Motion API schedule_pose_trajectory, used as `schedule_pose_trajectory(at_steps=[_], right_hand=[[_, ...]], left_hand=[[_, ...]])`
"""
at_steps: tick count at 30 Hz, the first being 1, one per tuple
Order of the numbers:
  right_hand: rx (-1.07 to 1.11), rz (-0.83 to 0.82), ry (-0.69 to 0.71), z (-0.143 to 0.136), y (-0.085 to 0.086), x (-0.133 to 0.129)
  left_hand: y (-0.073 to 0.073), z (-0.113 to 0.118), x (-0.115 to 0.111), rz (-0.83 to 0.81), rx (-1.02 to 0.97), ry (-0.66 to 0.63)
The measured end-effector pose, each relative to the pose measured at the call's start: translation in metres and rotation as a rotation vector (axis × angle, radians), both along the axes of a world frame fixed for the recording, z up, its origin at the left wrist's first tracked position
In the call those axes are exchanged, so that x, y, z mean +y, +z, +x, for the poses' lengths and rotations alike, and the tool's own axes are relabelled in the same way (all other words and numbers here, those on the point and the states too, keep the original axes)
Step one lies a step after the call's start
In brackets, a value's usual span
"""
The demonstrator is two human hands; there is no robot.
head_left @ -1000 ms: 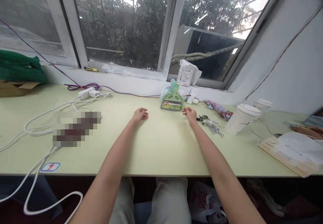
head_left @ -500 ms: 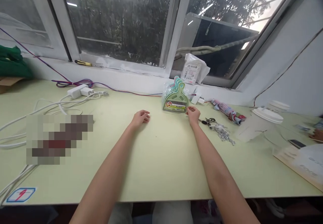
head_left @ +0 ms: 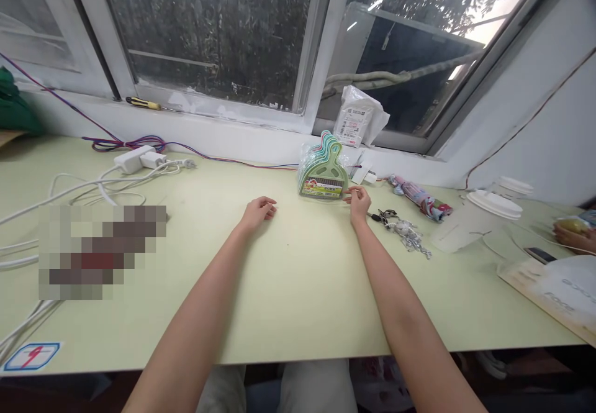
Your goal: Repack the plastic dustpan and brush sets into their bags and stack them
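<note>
Here we note the dustpan pack point(head_left: 326, 169) upright near the back of the table point(head_left: 302, 295), left hand point(head_left: 257, 215) loosely curled and empty, right hand point(head_left: 359, 204) by the pack's lower corner, pinching or not we cannot tell; low support from both sides should steady it.

Pale green tabletop point(head_left: 298, 301): bagged dustpan stack point(head_left: 326, 174), keys point(head_left: 406, 233), lidded cups point(head_left: 472, 223), white adapter point(head_left: 134, 159), sticker point(head_left: 32, 356).
</note>
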State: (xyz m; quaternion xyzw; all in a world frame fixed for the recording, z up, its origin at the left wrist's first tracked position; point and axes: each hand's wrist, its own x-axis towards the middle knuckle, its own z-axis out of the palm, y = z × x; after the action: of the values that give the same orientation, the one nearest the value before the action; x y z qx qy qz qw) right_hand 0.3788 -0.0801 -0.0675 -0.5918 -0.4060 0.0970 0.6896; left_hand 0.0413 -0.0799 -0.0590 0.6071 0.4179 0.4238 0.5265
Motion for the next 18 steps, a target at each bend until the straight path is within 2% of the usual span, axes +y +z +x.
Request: schedule_pose_trajectory(at_steps=[4, 8, 12, 14, 18], right_hand=[[0.103, 0.027, -0.009, 0.002, 0.0, 0.0], [0.117, 0.058, -0.101, 0.007, -0.003, 0.002], [0.153, 0.042, -0.11, 0.01, -0.007, 0.005], [0.116, 0.032, -0.104, 0.011, -0.007, 0.005], [-0.135, 0.009, -0.139, 0.01, -0.005, 0.004]], left_hand=[[0.0, -0.001, -0.002, 0.011, 0.013, -0.006], [-0.003, 0.0, 0.0, 0.022, 0.015, 0.005], [-0.006, 0.001, 0.002, 0.026, 0.012, 0.006], [-0.006, 0.001, 0.002, 0.026, 0.013, 0.005], [-0.005, 0.002, 0.001, 0.025, 0.001, 0.005]])
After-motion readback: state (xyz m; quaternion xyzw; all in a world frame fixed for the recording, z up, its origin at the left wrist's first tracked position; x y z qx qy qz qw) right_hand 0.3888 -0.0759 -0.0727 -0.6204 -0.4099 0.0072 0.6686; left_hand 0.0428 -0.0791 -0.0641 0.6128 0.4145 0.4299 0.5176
